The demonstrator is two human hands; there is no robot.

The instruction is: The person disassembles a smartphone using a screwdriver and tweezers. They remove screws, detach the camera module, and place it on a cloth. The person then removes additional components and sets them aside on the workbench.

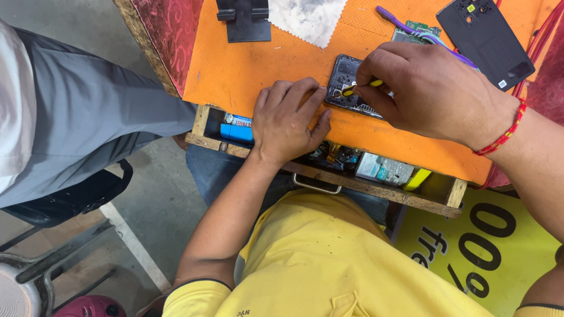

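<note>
Premises are assessed as a small phone-repair stall or workshop. An orange mat (pixel 264 64) is laid over the work surface, and an opened smartphone (pixel 346 82) with its internals exposed is placed on it. A detached black phone back cover (pixel 484 41), a loose green circuit board (pixel 418 29) and a soiled white cloth (pixel 308 17) are noted alongside. A black holder stand (pixel 242 20) is seen at the far edge. Beneath the surface, an open wooden drawer (pixel 376 191) is found crammed with small parts and boxes. A bare concrete floor (pixel 158 199) and a yellow printed sign (pixel 470 246) are observed below.
</note>
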